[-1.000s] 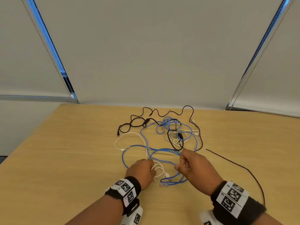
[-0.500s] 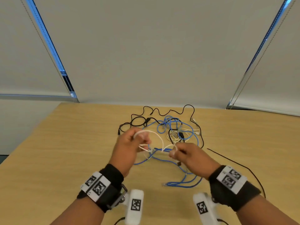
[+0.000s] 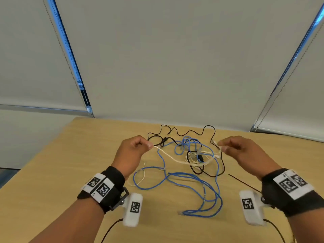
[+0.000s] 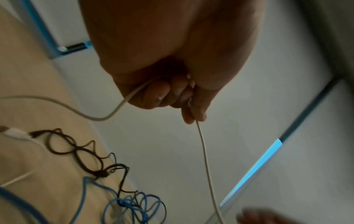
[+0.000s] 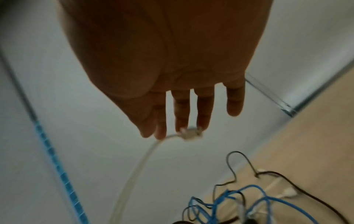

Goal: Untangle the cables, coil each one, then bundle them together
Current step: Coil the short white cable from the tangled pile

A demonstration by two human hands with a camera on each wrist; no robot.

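Observation:
A tangle of cables lies on the wooden table [image 3: 70, 172]: a blue cable [image 3: 192, 178] in loose loops, a thin black cable [image 3: 184, 133] at the far side, and a white cable [image 3: 173, 158]. My left hand [image 3: 149, 145] is raised over the tangle's left side, fingers curled round the white cable [image 4: 205, 159]. My right hand [image 3: 221, 147] is raised on the right, thumb and forefinger pinching the same cable just behind its connector [image 5: 189, 134]. The white cable sags between the hands and still passes through the black and blue loops.
A thin black wire [image 3: 243, 183] lies on the table under my right wrist. One blue plug end [image 3: 180, 212] rests near the front. Closed grey blinds [image 3: 166, 58] stand behind the table's far edge. Bare wood lies to the left and right of the tangle.
Both hands have risen from the table and moved apart. The white cable, bunched between them half a second ago, now stretches out across the tangle.

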